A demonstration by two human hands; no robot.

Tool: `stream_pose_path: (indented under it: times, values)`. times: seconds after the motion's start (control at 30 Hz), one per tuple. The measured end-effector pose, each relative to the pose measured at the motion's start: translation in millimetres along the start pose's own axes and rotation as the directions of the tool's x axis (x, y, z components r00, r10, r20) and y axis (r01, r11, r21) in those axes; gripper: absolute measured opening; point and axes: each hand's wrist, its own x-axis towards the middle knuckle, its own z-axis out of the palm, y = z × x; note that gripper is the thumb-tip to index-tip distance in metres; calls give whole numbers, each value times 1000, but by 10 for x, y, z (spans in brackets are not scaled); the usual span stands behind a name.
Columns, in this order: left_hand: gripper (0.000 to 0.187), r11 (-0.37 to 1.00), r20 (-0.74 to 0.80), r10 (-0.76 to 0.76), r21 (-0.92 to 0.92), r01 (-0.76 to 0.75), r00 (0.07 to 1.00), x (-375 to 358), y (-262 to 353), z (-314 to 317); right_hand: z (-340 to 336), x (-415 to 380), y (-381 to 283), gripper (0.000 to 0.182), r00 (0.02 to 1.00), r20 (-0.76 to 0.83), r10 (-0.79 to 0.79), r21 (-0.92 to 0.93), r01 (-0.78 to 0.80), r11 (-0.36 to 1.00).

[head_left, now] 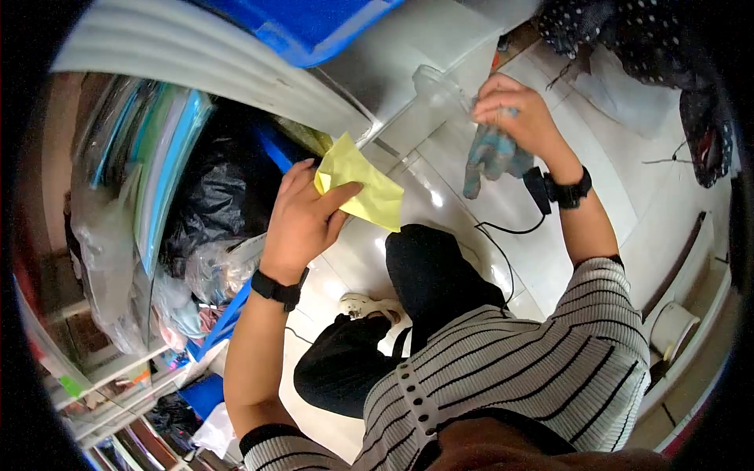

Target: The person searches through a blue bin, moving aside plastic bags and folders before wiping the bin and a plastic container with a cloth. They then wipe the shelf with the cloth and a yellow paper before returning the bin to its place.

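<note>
My left hand [302,216] grips a thin, creased yellow sheet [367,192], its thumb lying across the front and the other fingers behind. The sheet hangs in front of the edge of a white cabinet. To the right, my right hand [514,114] is closed on a crumpled blue-grey rag [495,157], which dangles below the fingers. Right at those fingertips, a clear plastic piece [436,85] stands out from the white surface.
A blue bin [306,31] is overhead. Plastic-wrapped folders [161,169] and a black bag [216,192] fill the left side. Dark dotted fabric [636,39] hangs at upper right. A black cable [503,251] runs over the tiled floor [440,188].
</note>
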Motion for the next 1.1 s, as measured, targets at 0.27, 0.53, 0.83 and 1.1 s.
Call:
stream_pose_path:
  times: [0.27,0.53,0.83,1.1]
  values:
    - [31,1000,21,1,6,-2,1000,-88,-111,61,165,61,-751,26,904,115,-411,-618,389,684]
    - [24,998,-39,2,-63,-4,999,-61,-138,134,244,155,-833,25,877,109,-468,-651,419,633]
    - [23,1000,-34,-25,-9,25,999,-25,-118,139,290,-24,563,25,787,-247,566,539,-374,755]
    - [21,1000,-33,12,-28,-12,999,16,-164,140,214,-713,1110,36,546,-142,826,923,-229,310]
